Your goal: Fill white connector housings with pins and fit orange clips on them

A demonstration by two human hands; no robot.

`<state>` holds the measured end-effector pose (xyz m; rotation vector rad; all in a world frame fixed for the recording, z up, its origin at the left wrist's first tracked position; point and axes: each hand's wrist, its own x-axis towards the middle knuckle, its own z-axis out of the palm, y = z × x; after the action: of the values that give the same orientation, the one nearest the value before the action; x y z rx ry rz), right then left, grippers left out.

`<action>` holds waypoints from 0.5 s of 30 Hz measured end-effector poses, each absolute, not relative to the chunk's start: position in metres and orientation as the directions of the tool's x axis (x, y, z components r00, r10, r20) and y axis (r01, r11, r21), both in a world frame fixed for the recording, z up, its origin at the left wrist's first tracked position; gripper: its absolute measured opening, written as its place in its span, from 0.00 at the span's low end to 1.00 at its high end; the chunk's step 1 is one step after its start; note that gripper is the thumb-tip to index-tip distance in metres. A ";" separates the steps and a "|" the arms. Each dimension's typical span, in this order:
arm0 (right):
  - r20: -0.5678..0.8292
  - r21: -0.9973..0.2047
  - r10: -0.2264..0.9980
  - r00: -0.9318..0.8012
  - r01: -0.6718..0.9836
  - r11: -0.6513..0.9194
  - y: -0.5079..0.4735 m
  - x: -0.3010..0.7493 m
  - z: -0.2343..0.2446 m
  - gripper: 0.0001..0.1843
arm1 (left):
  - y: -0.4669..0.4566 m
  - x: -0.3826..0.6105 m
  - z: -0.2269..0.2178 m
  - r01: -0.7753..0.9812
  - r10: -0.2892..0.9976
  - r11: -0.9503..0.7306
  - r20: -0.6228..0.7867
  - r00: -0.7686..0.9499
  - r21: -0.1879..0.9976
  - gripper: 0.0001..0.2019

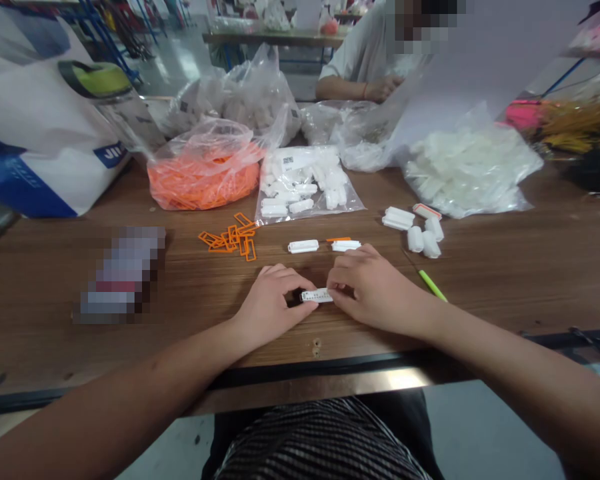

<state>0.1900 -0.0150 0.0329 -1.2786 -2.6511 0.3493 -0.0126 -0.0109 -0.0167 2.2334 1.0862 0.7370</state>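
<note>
1. Brown wood-grain table (40, 267), one, spanning the scene.
2. White-and-blue bag (45, 133), one, far left; letters "JI" readable, remainder unclear.
3. Clear plastic bag of orange pieces (205, 177), one, far side, left of centre.
4. Left hand (270, 303): thumb and forefinger nearly closed, pinching held piece's left end. Right hand (370, 290): thumb and fingers closed on its right end.
5. White oblong plastic pieces (303, 247), two in a row, just beyond hands.
6. Small white perforated oblong piece (316, 295), one, between hands, near centre.
</note>
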 end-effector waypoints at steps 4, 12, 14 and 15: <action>0.089 -0.141 0.752 -0.653 0.739 0.659 -0.024 0.189 0.031 0.12 | -0.011 -0.012 -0.017 0.523 0.823 -0.525 0.244 0.513 0.672 0.06; 0.122 -0.401 0.827 -0.549 0.735 0.547 -0.024 0.197 0.021 0.09 | -0.011 -0.012 -0.013 0.528 0.825 -0.507 0.205 0.527 0.681 0.04; 0.114 -0.449 0.840 -0.530 0.727 0.519 -0.022 0.199 0.021 0.08 | -0.012 -0.012 -0.013 0.526 0.824 -0.509 0.211 0.525 0.681 0.04; 0.111 -0.459 0.844 -0.524 0.726 0.512 -0.021 0.199 0.022 0.08 | -0.012 -0.012 -0.013 0.525 0.824 -0.511 0.214 0.524 0.681 0.04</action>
<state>0.1991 -0.0213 0.0216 -1.3117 -2.4364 0.5165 -0.0118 -0.0117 -0.0126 2.2173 1.0933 0.7177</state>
